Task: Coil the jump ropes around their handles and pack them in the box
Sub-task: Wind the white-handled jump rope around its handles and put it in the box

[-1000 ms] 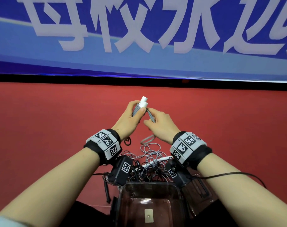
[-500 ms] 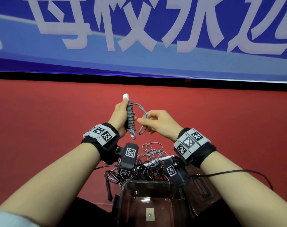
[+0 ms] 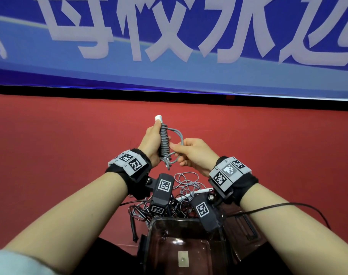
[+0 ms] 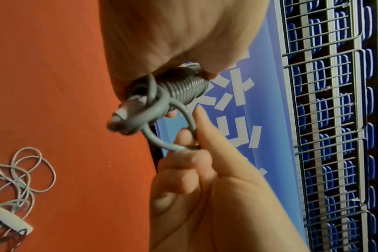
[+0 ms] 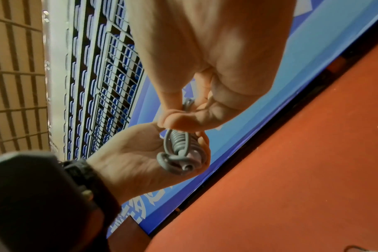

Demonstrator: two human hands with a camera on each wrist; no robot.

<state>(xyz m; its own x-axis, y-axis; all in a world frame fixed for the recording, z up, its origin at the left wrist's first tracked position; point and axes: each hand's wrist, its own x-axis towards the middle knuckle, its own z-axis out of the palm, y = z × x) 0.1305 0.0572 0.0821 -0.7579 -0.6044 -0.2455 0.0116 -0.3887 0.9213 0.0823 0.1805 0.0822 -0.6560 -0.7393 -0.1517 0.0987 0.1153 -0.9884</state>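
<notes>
My left hand (image 3: 152, 138) grips an upright pair of white handles wound tightly with grey jump rope (image 3: 163, 140), the white tip (image 3: 158, 118) sticking out above my fingers. The coil (image 4: 183, 85) shows close up in the left wrist view, with a loose loop (image 4: 173, 136) at its lower end. My right hand (image 3: 191, 153) pinches that free loop of grey rope (image 5: 187, 105) between thumb and fingers just right of the coil. A dark transparent box (image 3: 181, 247) stands open below my wrists.
A tangle of further grey and dark ropes (image 3: 186, 183) with a white handle (image 4: 9, 219) lies on the red floor (image 3: 268, 145) between my wrists and the box. A blue banner (image 3: 169, 46) runs along the far edge. A black cable (image 3: 300, 207) trails from my right wrist.
The wound handles have gone from tilted to upright in my left hand. My right hand has shifted down to the lower end of the coil, still holding the free loop.
</notes>
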